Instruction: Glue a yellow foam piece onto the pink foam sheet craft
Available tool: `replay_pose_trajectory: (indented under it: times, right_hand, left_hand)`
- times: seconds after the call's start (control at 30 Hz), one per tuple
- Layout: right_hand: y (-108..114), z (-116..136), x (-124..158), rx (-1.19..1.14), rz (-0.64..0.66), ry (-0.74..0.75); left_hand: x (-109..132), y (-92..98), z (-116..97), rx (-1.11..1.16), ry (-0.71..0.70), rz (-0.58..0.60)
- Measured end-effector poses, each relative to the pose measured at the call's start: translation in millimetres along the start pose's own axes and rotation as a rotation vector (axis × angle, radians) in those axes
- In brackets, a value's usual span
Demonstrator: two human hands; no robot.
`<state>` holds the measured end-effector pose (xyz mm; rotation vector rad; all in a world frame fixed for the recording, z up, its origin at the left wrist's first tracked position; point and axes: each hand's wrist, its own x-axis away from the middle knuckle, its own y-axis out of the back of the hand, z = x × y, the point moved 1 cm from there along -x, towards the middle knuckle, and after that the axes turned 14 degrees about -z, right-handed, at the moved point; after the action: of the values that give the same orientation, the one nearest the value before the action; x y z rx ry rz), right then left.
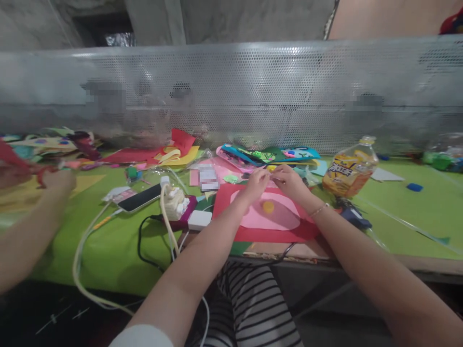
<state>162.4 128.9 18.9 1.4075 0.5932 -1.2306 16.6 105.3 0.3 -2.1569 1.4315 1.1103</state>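
Observation:
My left hand (257,184) and my right hand (289,182) meet at the fingertips, both with fingers pinched together. A small yellow piece (270,168) shows just beyond the fingertips; whether they hold it I cannot tell. Below them lies a red sheet (224,202) with a rounded pink paper shape (249,212) on top. On the pink shape sits a small round yellow lump (268,207), apart from both hands.
A bottle (350,168) of amber liquid stands right. Left of the sheet are a power strip (177,207) with cables and a phone (139,198). Coloured papers (177,149) lie along the perforated metal panel (231,96). Another person's hand (60,185) holds red-handled scissors at far left.

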Motion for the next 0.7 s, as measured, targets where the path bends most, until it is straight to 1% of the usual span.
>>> replay_pose_trajectory:
  times: [0.07, 0.13, 0.17, 0.23, 0.3, 0.33, 0.4, 0.5, 0.57, 0.7]
  right_hand:
    - [0, 1, 1, -0.002, 0.022, 0.021]
    - [1, 2, 1, 0.004, 0.039, 0.014]
    - [1, 2, 2, 0.003, 0.048, 0.003]
    - [0, 0, 2, -0.009, 0.07, -0.041]
    - [-2, -3, 3, -0.03, 0.096, -0.12]
    - [-4, -6, 3, -0.04, 0.106, -0.168]
    - [-7, -11, 4, -0.06, 0.122, -0.265]
    - [-9, -15, 3, -0.104, 0.131, -0.348]
    - [-8, -14, 3, -0.111, 0.145, -0.335]
    - [-6, -11, 0, -0.065, 0.202, -0.274]
  left_hand:
    - [0, 0.3, 0, 0.007, -0.021, -0.007]
    - [-1, -0.1, 0, 0.036, 0.008, -0.013]
    - [-1, -0.5, 0, 0.073, 0.054, -0.018]
    - [0, -1.4, 3, 0.188, 0.193, -0.05]
    - [2, -1.5, 5, 0.29, 0.317, -0.12]
    - [2, -1.2, 7, 0.313, 0.346, -0.153]
    - [3, -0.2, 8, 0.297, 0.337, -0.179]
    - [3, 1.2, 7, 0.239, 0.284, -0.143]
    - [3, 1.9, 5, 0.225, 0.288, -0.123]
    - [4, 2.0, 1, 0.252, 0.339, -0.087]
